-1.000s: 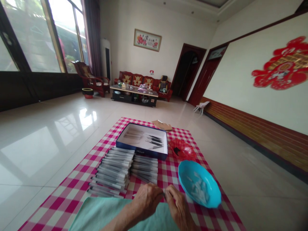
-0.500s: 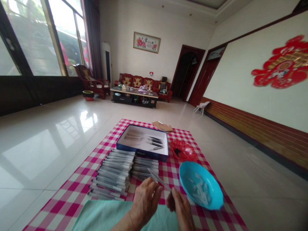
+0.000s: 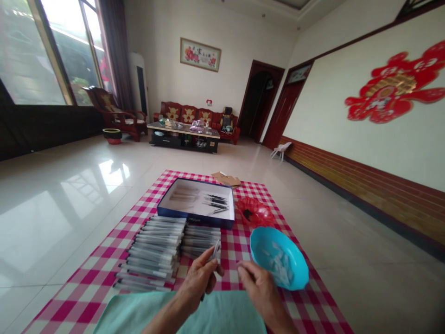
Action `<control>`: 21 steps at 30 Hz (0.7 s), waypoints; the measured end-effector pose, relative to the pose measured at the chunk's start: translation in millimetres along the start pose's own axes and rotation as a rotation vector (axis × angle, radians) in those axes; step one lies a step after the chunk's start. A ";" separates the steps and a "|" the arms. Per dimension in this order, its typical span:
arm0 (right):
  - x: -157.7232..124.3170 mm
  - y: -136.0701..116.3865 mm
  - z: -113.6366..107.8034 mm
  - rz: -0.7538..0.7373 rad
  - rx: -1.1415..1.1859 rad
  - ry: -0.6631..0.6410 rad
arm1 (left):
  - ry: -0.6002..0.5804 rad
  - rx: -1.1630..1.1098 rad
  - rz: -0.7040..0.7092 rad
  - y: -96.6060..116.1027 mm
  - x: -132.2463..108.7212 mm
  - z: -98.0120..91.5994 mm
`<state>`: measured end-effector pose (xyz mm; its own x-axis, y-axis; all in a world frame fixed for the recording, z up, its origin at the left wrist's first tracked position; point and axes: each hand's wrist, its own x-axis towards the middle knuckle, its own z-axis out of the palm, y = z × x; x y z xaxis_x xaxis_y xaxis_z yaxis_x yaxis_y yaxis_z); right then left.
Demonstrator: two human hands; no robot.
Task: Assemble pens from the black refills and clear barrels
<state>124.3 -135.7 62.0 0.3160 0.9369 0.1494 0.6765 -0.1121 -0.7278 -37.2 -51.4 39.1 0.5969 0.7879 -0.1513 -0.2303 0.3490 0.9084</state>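
1. The left hand (image 3: 201, 276) is narrowed around a slim pen (image 3: 216, 250), pinching it between thumb and fingers; its pale end points up and away, above the fingertips.
2. The right hand (image 3: 259, 285) has its fingers curled and thumb drawn in; whether it holds anything, I cannot tell. It sits apart from the left hand, just beside the blue bowl (image 3: 299, 264).
3. Small whitish pieces (image 3: 280, 266) lie inside that bowl.
4. Beyond the bowl is a red dish (image 3: 259, 211) with something dark in it.
5. Left of the hands, a larger row of pens (image 3: 153, 246) lies beside a smaller row of pens (image 3: 201, 234).
6. Behind both rows stands a shallow box (image 3: 222, 223), with thin dark sticks (image 3: 217, 202) at its right and pale ones at its left.
7. A green cloth (image 3: 135, 308) lies beneath the forearms, on the desk's checked cover (image 3: 83, 287).
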 end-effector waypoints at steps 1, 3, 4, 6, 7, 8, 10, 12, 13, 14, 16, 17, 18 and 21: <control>12.0 14.3 -15.1 -0.037 -0.189 0.081 | -0.017 0.042 -0.002 -0.7 -0.5 -0.6; 34.2 44.4 -38.7 -0.018 -0.474 0.117 | -0.040 0.107 -0.011 -0.6 -1.9 0.6; 42.9 58.4 -46.5 0.011 -0.521 0.129 | -0.051 0.132 -0.022 0.2 -2.8 2.1; 53.9 80.7 -54.0 0.051 -0.597 0.135 | -0.069 0.171 -0.042 3.3 -5.0 5.9; 56.5 88.5 -54.5 0.067 -0.624 0.137 | -0.074 0.186 -0.046 5.1 -6.1 7.7; 57.7 94.3 -53.7 0.078 -0.646 0.139 | -0.076 0.199 -0.047 7.0 -7.2 9.2; 58.0 100.7 -50.8 0.088 -0.668 0.145 | -0.074 0.213 -0.045 10.4 -9.0 10.8; 58.2 101.8 -49.1 0.084 -0.658 0.151 | -0.078 0.210 -0.044 12.9 -10.3 10.8; 58.5 100.7 -49.0 0.079 -0.642 0.153 | -0.083 0.205 -0.042 13.7 -10.7 10.5; 59.0 98.6 -49.4 0.073 -0.617 0.153 | -0.089 0.198 -0.039 14.3 -11.1 10.2; 59.0 90.9 -49.8 0.059 -0.544 0.150 | -0.101 0.191 -0.029 14.5 -11.3 9.6; 58.1 85.2 -49.2 0.048 -0.501 0.146 | -0.108 0.193 -0.029 14.2 -11.2 9.4; 56.1 78.2 -47.9 0.033 -0.464 0.142 | -0.115 0.195 -0.032 13.4 -10.8 9.2; 44.6 51.7 -40.2 -0.008 -0.239 0.105 | -0.133 0.194 -0.034 10.0 -9.0 8.7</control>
<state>200.1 -113.1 58.0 0.3692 0.8999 0.2319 0.8133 -0.1922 -0.5492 -38.2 -59.4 53.0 0.7006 0.6992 -0.1426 -0.0634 0.2600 0.9635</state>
